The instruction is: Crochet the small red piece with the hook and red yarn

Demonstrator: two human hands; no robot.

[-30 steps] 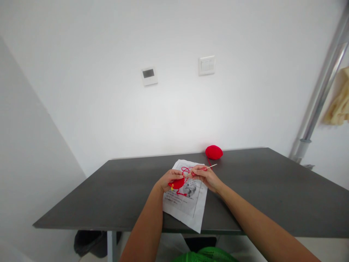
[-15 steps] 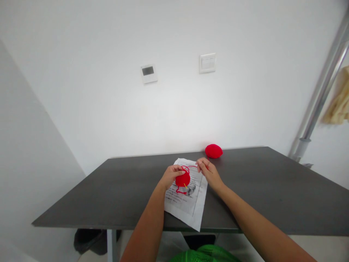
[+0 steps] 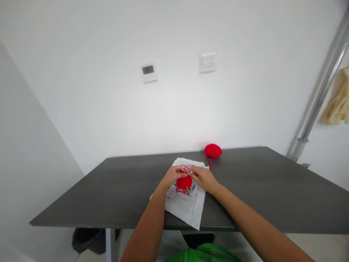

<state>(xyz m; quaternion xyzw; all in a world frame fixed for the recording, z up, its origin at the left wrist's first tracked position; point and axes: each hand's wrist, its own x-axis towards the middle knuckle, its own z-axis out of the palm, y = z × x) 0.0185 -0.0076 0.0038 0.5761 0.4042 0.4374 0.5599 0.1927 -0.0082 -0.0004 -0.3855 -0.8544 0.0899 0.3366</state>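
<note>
My left hand (image 3: 172, 175) pinches a small round red crochet piece (image 3: 184, 182) with a yellow marker at its lower edge. My right hand (image 3: 204, 178) is closed close beside it, fingertips meeting the left hand's at the top of the piece, gripping a crochet hook that is mostly hidden. Red yarn loops over my fingers and runs back to a red yarn ball (image 3: 213, 150) near the table's far edge. Both hands hover over a printed paper sheet (image 3: 188, 209) on the dark grey table (image 3: 272, 182).
A green mesh basket (image 3: 203, 254) sits below the table's near edge. A black bin (image 3: 87, 240) stands under the table at left. A metal pole (image 3: 316, 105) with cream fabric (image 3: 338, 102) rises at right. The white wall carries a switch plate and a small panel.
My right hand drew in from the right until its fingers met the left hand. The hook shaft that stuck out to the right a second ago is hidden now.
</note>
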